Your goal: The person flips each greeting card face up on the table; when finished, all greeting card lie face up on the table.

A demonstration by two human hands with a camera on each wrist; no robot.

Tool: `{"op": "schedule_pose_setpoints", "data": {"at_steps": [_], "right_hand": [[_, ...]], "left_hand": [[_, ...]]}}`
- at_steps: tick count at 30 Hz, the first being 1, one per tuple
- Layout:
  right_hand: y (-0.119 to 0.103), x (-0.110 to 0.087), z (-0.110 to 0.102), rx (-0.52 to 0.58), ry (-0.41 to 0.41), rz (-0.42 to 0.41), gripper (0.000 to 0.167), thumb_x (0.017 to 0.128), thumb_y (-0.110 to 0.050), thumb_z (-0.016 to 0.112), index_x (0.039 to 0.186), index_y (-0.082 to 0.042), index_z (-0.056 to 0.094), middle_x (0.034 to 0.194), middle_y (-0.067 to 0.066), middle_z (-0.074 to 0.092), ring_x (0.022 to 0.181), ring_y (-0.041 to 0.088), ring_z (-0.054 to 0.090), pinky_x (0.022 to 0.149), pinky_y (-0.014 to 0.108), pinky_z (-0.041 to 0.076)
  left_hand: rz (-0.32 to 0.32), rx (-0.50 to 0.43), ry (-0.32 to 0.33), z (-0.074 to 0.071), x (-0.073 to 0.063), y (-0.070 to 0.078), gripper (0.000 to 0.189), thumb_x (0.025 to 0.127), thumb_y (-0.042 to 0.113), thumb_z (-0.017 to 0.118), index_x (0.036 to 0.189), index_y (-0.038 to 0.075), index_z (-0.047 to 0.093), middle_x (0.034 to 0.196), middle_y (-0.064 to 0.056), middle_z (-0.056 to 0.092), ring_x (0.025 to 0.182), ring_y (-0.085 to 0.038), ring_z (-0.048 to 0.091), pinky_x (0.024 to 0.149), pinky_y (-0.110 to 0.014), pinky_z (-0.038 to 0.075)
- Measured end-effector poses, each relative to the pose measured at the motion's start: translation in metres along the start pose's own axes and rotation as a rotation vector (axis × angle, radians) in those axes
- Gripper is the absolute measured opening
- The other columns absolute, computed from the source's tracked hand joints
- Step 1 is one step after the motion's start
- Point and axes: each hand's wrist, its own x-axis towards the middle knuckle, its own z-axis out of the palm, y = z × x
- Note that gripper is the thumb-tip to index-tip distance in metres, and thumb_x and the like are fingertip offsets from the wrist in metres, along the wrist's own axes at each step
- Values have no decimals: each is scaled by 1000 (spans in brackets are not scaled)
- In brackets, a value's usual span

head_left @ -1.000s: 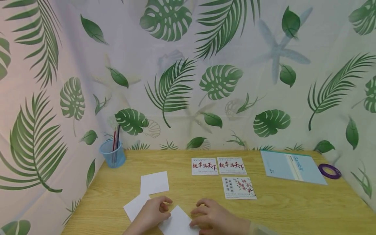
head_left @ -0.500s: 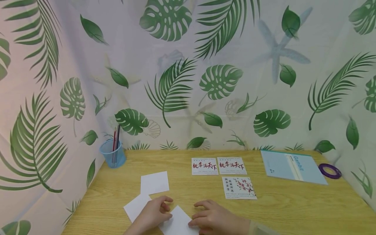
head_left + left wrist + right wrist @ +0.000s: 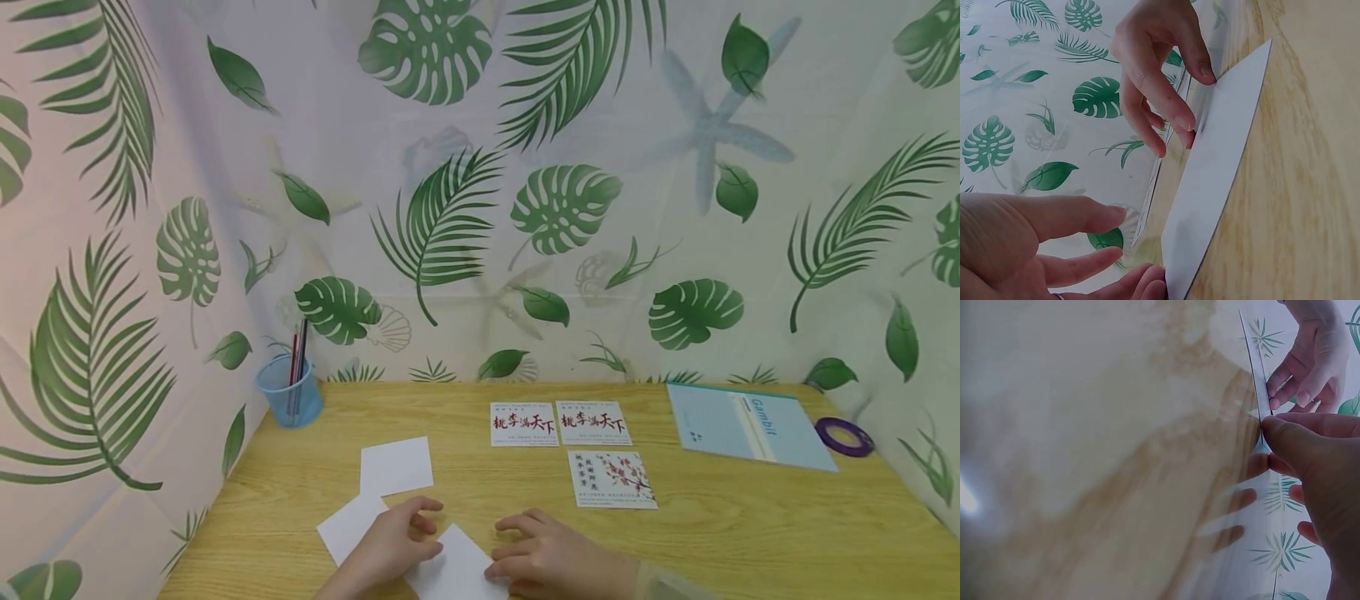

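The left hand (image 3: 392,542) and right hand (image 3: 558,557), fingers loosely spread, touch opposite sides of the nearest white card (image 3: 455,567), probably steadying it.

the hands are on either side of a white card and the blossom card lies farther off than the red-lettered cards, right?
Not quite: the head view shows the blossom card nearer the person than the red-lettered cards. The left hand and right hand are indeed either side of a white card.
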Motion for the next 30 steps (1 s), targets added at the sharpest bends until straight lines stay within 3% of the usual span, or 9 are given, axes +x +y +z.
{"op": "schedule_pose_setpoints", "data": {"at_steps": [5,16,25,30], "right_hand": [[0,-2,3,-56,67,-37,25,95,-32,67,119,-28,69,118,-18,69,122,19,58,99,36,49],[0,-2,2,-72,112,-59,23,96,-31,65,117,-26,69,116,-12,71,117,19,61,97,35,51],[0,-5,1,97,40,19,31,99,-41,56,125,-28,66,122,-15,68,122,15,58,100,36,50],[0,-6,-2,128,79,17,35,97,-45,58,126,-26,65,122,-14,68,120,14,57,100,34,51]], "left_hand": [[4,-22,1,-1,0,1,47,81,8,77,124,3,61,97,-7,69,86,-20,66,66,-31,54],[10,-41,-20,-1,-1,0,42,83,4,73,124,3,61,98,-9,70,90,-28,69,73,-42,58],[-11,-42,-26,-1,1,-1,31,84,4,71,115,6,68,99,-7,70,89,-22,66,74,-36,58],[-14,-38,-23,-2,2,-2,28,85,2,67,112,6,70,97,-4,69,87,-17,64,71,-29,55]]}}
